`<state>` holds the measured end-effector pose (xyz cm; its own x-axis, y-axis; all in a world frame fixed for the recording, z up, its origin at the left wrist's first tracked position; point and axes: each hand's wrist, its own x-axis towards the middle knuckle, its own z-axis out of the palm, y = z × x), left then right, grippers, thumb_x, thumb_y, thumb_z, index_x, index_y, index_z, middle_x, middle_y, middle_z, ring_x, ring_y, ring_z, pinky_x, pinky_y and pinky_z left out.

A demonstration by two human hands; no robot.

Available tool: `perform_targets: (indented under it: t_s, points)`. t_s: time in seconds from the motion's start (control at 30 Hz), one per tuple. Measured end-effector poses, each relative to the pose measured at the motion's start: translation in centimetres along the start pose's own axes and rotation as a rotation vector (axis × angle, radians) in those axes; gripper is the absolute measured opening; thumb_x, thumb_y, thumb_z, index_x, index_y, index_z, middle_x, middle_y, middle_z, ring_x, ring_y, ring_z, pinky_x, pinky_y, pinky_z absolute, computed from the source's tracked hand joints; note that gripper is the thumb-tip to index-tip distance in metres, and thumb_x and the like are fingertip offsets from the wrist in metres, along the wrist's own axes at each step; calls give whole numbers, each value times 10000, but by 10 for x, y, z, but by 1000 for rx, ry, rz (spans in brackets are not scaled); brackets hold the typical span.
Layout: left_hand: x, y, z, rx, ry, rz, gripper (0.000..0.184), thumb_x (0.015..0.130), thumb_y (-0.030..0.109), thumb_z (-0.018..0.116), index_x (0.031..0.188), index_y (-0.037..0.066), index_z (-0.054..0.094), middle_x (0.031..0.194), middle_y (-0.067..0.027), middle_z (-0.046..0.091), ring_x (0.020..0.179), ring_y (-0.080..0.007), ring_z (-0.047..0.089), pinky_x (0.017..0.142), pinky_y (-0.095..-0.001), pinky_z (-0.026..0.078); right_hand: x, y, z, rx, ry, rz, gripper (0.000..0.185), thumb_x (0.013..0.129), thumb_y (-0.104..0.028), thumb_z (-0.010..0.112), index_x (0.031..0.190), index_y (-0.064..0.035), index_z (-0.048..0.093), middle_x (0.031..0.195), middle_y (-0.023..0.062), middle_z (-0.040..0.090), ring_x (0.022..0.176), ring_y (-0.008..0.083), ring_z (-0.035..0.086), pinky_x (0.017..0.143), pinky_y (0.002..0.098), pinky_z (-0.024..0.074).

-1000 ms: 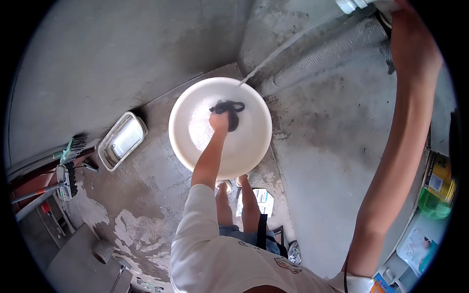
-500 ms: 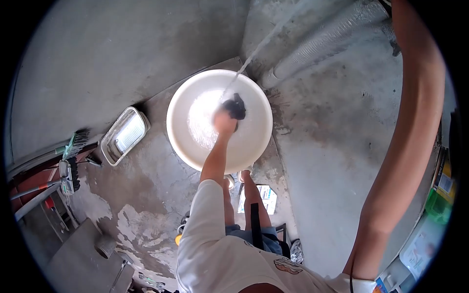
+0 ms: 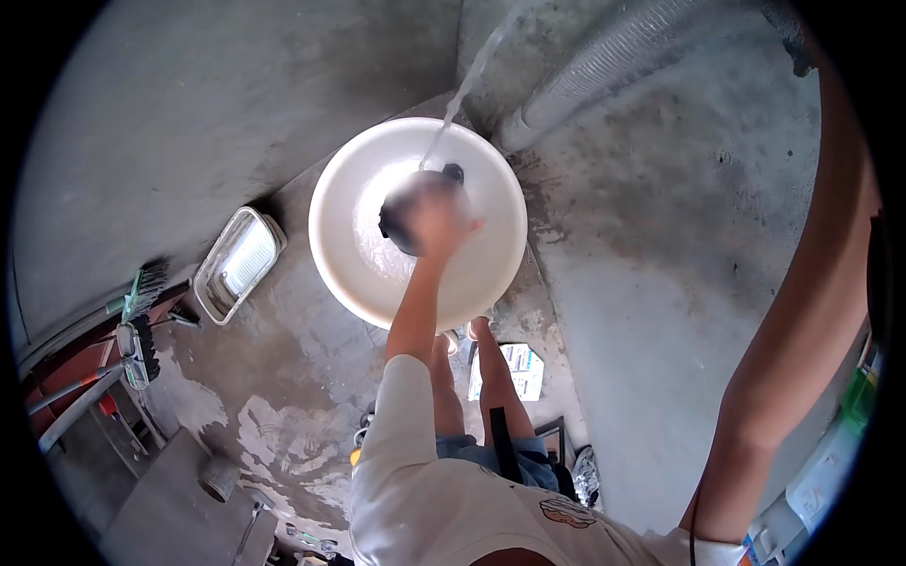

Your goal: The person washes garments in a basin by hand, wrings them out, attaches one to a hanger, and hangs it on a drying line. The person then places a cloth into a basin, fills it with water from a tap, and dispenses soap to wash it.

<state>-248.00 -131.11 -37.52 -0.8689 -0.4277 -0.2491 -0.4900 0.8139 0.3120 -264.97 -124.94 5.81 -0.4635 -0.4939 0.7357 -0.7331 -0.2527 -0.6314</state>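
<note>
My left hand (image 3: 440, 215) reaches down into a large white basin (image 3: 326, 259), over a dark, wet, cloth-like item (image 3: 401, 215). Motion smears the hand; the thumb side sticks out to the right, while the other fingers cannot be made out. Whether they grip the dark item cannot be told. A stream of water (image 3: 464, 91) falls from above into the basin beside the item, and the water inside looks bright and rippled. Along the right edge my right arm stretches upward, its hand out of view.
A pale rectangular tub (image 3: 201, 283) leans by the left wall. Brushes (image 3: 139, 354) stand at far left. Behind the basin a silvery ribbed pipe (image 3: 604, 75) slants up. A printed sheet (image 3: 520, 372) lies near my feet. The concrete floor has wet patches.
The dark item has shifted left and spread wider under my left hand, which has moved slightly up. The thumb side now juts out. My right arm has swung a little to the right.
</note>
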Motion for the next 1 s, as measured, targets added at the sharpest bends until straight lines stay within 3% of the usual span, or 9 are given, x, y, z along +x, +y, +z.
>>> perform_targets:
  t_s: [0.17, 0.23, 0.3, 0.4, 0.47, 0.57, 0.77, 0.87, 1.0]
  points:
    - [6, -58, 56, 231, 437, 29, 347, 760, 429, 493, 791, 90, 562, 869, -50, 538, 836, -227, 484, 620, -516, 352, 4, -2, -5, -1, -13, 20, 43, 648, -110, 424, 622, -91, 396, 793, 26, 415, 733, 96, 394, 708, 219, 314]
    - [13, -94, 38, -1177, 468, -835, 346, 801, 305, 483, 978, 9, 492, 720, -130, 560, 672, -261, 570, 616, -403, 459, 10, -9, -10, 2, -14, 40, 44, 650, -111, 424, 622, -91, 397, 794, 26, 415, 731, 95, 394, 705, 218, 315]
    - [-12, -83, -45, -2120, 591, -801, 325, 833, 293, 470, 775, -24, 508, 632, -129, 536, 493, -210, 531, 449, -331, 456, 16, -15, -15, -6, -44, 58, 45, 651, -112, 425, 621, -91, 399, 794, 25, 416, 728, 95, 395, 703, 218, 316]
    - [-14, -107, -24, -1149, 452, -431, 369, 789, 364, 517, 849, 0, 537, 743, -116, 562, 610, -231, 561, 601, -355, 465, 20, -24, -19, 5, -113, 81, 47, 653, -114, 425, 620, -90, 401, 795, 24, 417, 725, 93, 395, 699, 217, 318]
    - [-29, -55, -43, -336, 61, -344, 718, 632, 577, 571, 1213, 193, 398, 1337, -193, 152, 1233, -353, 136, 896, -603, 188, 21, -28, -22, 31, -185, 106, 48, 654, -115, 425, 620, -90, 402, 796, 24, 418, 723, 92, 396, 697, 217, 319]
    - [-42, -16, -23, 160, -264, -84, 863, 519, 606, 619, 1258, 272, 326, 1372, -139, 57, 1249, -379, -24, 849, -684, 125, 17, -23, -13, 43, -165, 71, 49, 655, -119, 426, 621, -90, 406, 792, 22, 420, 716, 90, 396, 686, 215, 321]
    - [5, -82, 15, -85, 252, -386, 355, 655, 321, 609, 935, 103, 602, 942, -93, 563, 995, -272, 471, 716, -414, 434, 10, -13, 6, 21, 62, -110, 50, 646, -124, 431, 617, -91, 407, 737, 13, 414, 684, 82, 387, 633, 208, 314]
    - [45, -73, -14, -1136, 778, -1032, 256, 693, 253, 606, 683, -3, 592, 535, -99, 528, 475, -246, 504, 540, -333, 447, 20, -13, -3, 1, 67, 9, 60, 634, -106, 442, 601, -93, 392, 661, -5, 389, 639, 74, 363, 573, 207, 290]
    - [30, -39, -144, -1766, -101, -429, 397, 829, 418, 442, 788, 29, 513, 698, -69, 532, 604, -155, 508, 555, -289, 422, 38, 24, -22, -337, 63, 242, 114, 627, -68, 469, 582, -98, 369, 633, -20, 369, 590, 66, 348, 518, 208, 276]
